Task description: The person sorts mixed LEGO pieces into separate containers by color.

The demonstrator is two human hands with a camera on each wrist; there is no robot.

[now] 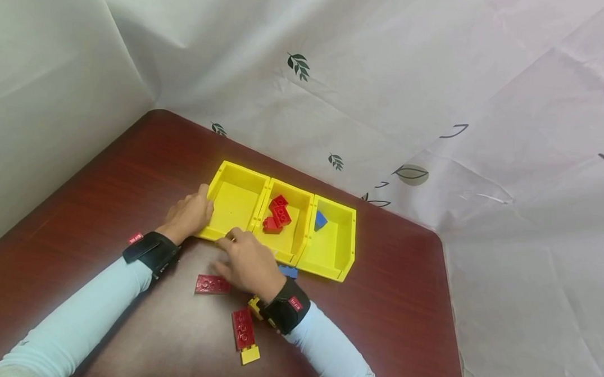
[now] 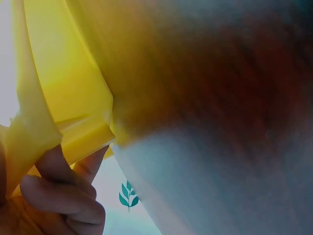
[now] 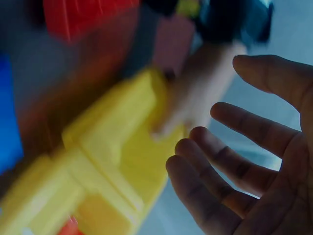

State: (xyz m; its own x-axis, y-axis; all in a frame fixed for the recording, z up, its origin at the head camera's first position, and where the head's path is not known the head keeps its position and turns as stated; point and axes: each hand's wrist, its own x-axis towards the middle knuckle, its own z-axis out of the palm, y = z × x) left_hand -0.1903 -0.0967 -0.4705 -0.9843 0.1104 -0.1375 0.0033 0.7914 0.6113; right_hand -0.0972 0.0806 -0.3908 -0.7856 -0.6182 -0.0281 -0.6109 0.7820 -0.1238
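Three yellow bins stand joined in a row. My left hand [image 1: 188,213] grips the outer side of the left bin [image 1: 232,208]; in the left wrist view its fingers [image 2: 68,198] curl at the yellow wall. Over the front edge of the left and middle bins hovers my right hand [image 1: 252,263], its fingers spread and loosely bent, holding nothing in the right wrist view. Just under it on the table lies a red toy brick [image 1: 209,284]. Red bricks [image 1: 281,215] sit in the middle bin [image 1: 281,245], a blue brick [image 1: 321,219] in the right bin [image 1: 331,260].
Nearer the front, another red brick [image 1: 243,327] touches a yellow brick [image 1: 250,354]. A second yellow brick [image 1: 255,307] lies partly hidden by the right wrist. A blue brick [image 1: 288,272] rests before the bins. White sheeting [image 1: 387,91] rises behind the brown table [image 1: 398,305].
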